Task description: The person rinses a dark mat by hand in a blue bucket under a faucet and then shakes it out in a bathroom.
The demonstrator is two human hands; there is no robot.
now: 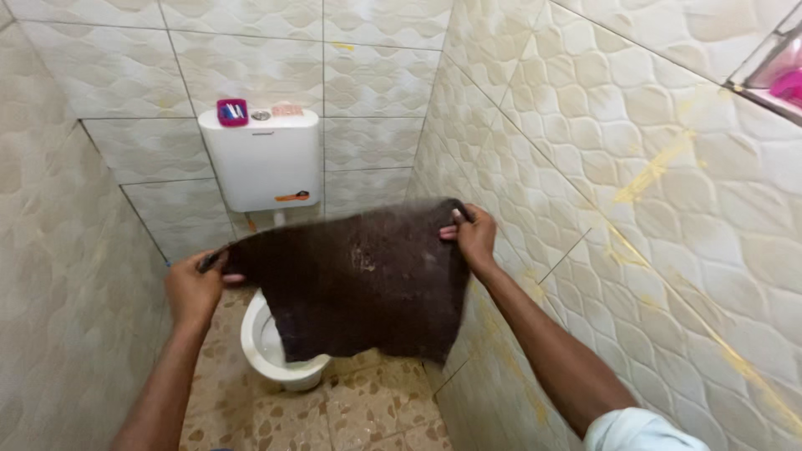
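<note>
A dark brown mat (359,284) hangs spread out in front of me, held by its two top corners. My left hand (194,288) pinches the left corner, my right hand (473,236) pinches the right corner, close to the tiled right wall. The mat hangs over a white toilet bowl (269,349) and hides most of it.
A white cistern (261,163) is mounted on the back wall, with a small pink box (232,112) and a flat soap-like piece (287,109) on top. Tiled walls stand close on both sides. The floor (368,413) has brown pebble-pattern tiles. A window edge (773,71) shows at top right.
</note>
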